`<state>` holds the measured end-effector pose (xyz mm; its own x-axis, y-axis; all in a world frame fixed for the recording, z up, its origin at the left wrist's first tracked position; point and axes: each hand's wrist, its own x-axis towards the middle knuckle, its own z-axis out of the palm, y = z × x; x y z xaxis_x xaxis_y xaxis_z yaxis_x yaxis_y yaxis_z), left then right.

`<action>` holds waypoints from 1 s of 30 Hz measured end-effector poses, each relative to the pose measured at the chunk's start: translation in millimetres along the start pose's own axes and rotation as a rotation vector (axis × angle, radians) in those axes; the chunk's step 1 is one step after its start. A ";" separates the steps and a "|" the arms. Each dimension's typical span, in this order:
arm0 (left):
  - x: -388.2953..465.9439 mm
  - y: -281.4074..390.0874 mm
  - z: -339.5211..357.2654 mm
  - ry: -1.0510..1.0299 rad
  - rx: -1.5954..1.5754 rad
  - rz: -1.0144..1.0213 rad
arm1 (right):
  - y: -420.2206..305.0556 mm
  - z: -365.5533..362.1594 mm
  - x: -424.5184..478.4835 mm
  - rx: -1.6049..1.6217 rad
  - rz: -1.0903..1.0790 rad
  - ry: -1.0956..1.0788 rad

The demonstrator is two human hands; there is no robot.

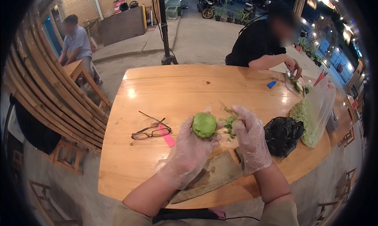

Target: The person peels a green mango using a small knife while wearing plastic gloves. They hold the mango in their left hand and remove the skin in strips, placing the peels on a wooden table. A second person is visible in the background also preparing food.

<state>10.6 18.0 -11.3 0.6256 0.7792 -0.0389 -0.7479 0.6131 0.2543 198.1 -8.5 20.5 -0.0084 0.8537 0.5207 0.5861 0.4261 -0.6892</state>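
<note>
My left hand [192, 146], in a clear plastic glove, holds a round green vegetable [204, 125], possibly a chayote, above the wooden table [153, 96]. My right hand [249, 134], gloved the same way, is just to its right with fingers curled. Whether anything is in those fingers is hidden; a faint blur shows beside them. Green peelings [229, 124] lie on the table between the hands. Below both wrists, a worn wooden cutting board [211, 174] rests near the table's front edge, its handle end partly covered by my right hand.
Eyeglasses [151, 133] and a pink strip [169, 139] lie at left. At right are a black plastic bag [283, 137] and a clear bag of pale green pieces [307, 119]. Across the table, a person [260, 39] works over a tray [291, 78] near a blue object [271, 84].
</note>
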 end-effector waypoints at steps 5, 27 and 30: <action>1.0 -2.9 7.4 0.162 0.048 0.027 | -1.2 1.4 -2.9 -0.143 -0.314 -0.092; -7.6 -7.2 9.6 0.122 0.198 0.041 | -33.6 -16.1 2.1 -0.433 -0.266 -0.295; -7.2 -6.2 4.5 0.096 0.212 0.020 | -31.4 -15.5 1.6 -0.440 -0.252 -0.311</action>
<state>11.7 7.9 -8.2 0.5797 0.8058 -0.1210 -0.6900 0.5644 0.4532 192.3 -25.2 50.7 -0.3887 0.8185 0.4230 0.8153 0.5194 -0.2558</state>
